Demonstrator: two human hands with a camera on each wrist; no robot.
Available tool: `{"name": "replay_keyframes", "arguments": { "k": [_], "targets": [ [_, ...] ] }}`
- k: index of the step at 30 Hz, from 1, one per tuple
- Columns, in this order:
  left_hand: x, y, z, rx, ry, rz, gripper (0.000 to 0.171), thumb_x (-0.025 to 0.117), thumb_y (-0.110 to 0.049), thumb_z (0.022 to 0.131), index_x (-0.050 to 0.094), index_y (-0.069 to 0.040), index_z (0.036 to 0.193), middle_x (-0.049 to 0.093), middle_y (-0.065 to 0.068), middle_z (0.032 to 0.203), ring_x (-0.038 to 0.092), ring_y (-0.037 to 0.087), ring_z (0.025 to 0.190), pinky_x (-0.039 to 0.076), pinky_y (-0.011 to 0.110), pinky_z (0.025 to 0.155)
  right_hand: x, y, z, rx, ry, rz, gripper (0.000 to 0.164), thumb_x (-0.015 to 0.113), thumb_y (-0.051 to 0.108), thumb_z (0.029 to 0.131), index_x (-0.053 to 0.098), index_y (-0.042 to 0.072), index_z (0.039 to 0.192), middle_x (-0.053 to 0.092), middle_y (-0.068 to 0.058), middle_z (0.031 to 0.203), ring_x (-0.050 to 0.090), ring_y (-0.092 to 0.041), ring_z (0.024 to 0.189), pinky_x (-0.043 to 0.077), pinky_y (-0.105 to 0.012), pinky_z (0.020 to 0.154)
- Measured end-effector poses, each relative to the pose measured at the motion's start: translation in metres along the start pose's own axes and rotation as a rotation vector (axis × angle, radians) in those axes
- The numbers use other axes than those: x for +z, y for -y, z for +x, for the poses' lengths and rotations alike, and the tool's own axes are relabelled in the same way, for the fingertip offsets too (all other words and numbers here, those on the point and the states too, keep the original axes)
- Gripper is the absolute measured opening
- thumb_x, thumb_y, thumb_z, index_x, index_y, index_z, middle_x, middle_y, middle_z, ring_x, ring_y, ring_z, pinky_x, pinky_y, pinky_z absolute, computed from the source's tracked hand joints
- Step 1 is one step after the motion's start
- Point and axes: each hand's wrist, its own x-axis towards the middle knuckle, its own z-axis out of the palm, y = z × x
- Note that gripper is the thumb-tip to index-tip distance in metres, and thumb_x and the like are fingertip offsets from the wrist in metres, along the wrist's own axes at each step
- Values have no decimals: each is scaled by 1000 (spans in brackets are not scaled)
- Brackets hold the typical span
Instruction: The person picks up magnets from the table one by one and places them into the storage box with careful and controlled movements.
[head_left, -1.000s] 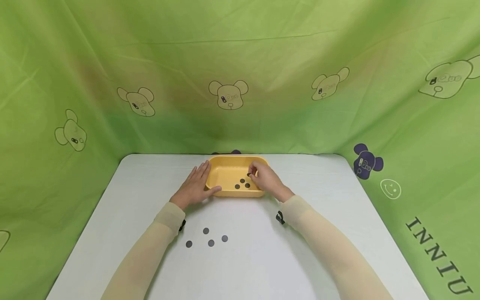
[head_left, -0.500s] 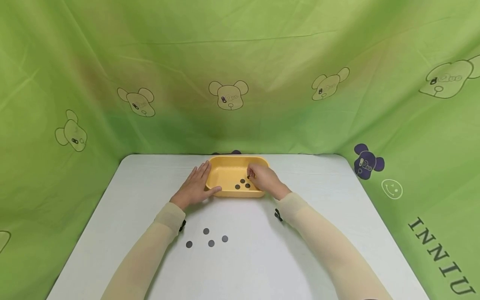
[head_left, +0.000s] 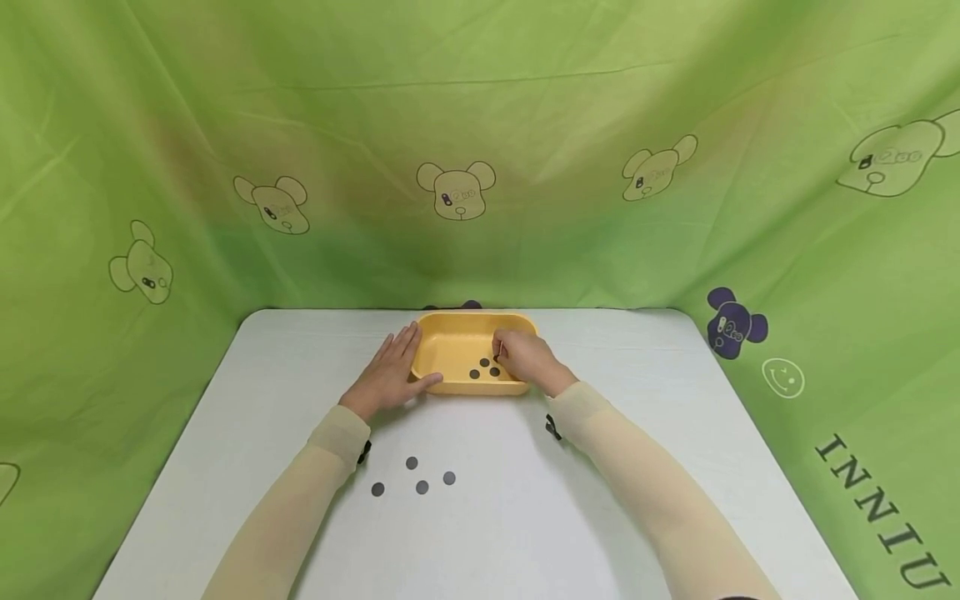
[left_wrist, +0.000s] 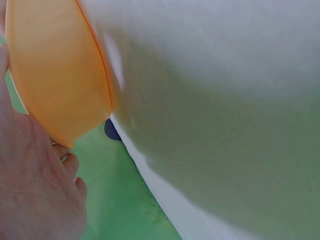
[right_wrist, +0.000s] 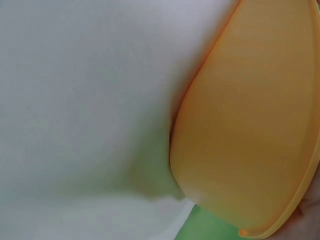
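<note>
A yellow rectangular tub with rounded corners stands near the table's far edge. My left hand rests against its left end, fingers straight along the rim and thumb at the front corner. My right hand reaches over the right end and pinches a small dark disc low inside the tub, edge-on and partly hidden by the fingers. Several like discs lie flat on the tub floor beside it. In the left wrist view the left palm lies along the tub's rim. Only a sliver of right hand shows in the right wrist view.
Several grey discs lie on the white table, nearer me and left of centre, by the left forearm. A green cloth printed with bear heads hangs behind the table and down both sides.
My right hand has moved slightly lower and left inside the tub, bringing the pinched disc closer to the discs on the floor. The left hand and the tub have stayed put.
</note>
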Motion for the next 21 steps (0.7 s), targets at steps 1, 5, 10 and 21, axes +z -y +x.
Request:
{"name": "replay_keyframes", "arguments": {
  "k": [1,5,10,21],
  "targets": [
    [0,0,0,0,0,0,108,44,-75,104,-3,-4,171,-4,11,181,0,28,167,-4,41,135,0,0,0,5,1,1,7,67,5,97,67,12,96,60,0,79,56,-18,74,47,-32,62],
    [1,0,0,-3,5,2,108,43,-75,105,-3,-4,171,-4,11,181,0,28,167,-4,41,135,1,1,0,17,4,4,8,68,4,96,68,12,96,60,0,79,56,-18,74,47,-33,63],
    [1,0,-1,-8,15,4,108,43,-75,105,-3,-4,171,-4,11,181,-2,27,167,-5,40,135,4,2,1,32,-1,-6,10,69,2,95,68,12,95,62,-1,80,57,-19,75,49,-34,64],
    [1,1,1,-1,-3,6,108,44,-75,104,-3,-4,171,-4,12,181,1,29,167,-3,42,135,2,8,1,106,-40,-41,2,69,7,98,71,7,99,70,-5,85,64,-22,75,58,-41,69]
  ]
}}
